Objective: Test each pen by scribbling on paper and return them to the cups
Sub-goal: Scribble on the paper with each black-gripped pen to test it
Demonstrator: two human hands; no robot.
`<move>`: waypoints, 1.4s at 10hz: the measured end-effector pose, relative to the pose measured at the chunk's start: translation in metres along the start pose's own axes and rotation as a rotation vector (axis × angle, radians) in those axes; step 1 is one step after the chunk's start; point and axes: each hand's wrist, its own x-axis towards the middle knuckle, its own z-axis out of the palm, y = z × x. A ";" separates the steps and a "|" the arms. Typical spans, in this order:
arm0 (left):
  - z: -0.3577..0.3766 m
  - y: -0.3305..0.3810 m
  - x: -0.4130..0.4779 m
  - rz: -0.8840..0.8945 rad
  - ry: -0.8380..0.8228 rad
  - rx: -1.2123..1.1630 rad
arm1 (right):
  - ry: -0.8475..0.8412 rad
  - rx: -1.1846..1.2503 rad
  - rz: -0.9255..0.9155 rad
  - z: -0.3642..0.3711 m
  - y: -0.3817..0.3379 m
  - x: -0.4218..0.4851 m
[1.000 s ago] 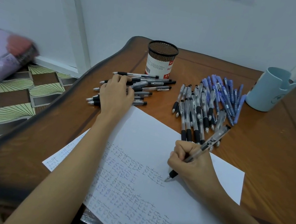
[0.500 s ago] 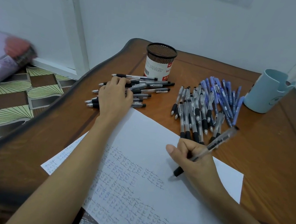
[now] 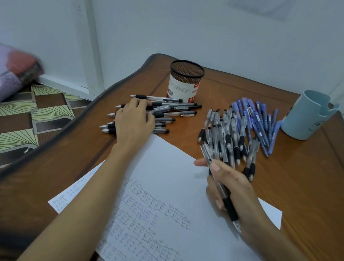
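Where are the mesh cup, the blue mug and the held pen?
mesh cup [image 3: 182,88]: head view, its label.
blue mug [image 3: 301,120]: head view, outer wall.
held pen [image 3: 230,208]: head view, black grip.

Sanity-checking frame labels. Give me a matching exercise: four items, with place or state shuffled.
1 mesh cup
2 blue cup
3 left hand
4 right hand

A grips a pen over the paper
B far right corner of the table
C rests on the black pens
D stands just behind the black pens

Pairs: 1-D, 2-B, 3-C, 4-A
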 end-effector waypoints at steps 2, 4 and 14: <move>0.000 0.001 0.000 -0.015 -0.011 0.012 | -0.060 0.109 0.024 -0.006 0.004 0.004; -0.001 0.001 0.000 -0.011 -0.011 0.009 | -0.117 0.142 0.015 -0.009 0.005 0.006; -0.001 0.001 0.000 -0.013 -0.018 0.006 | 0.158 0.052 -0.038 0.001 -0.005 -0.003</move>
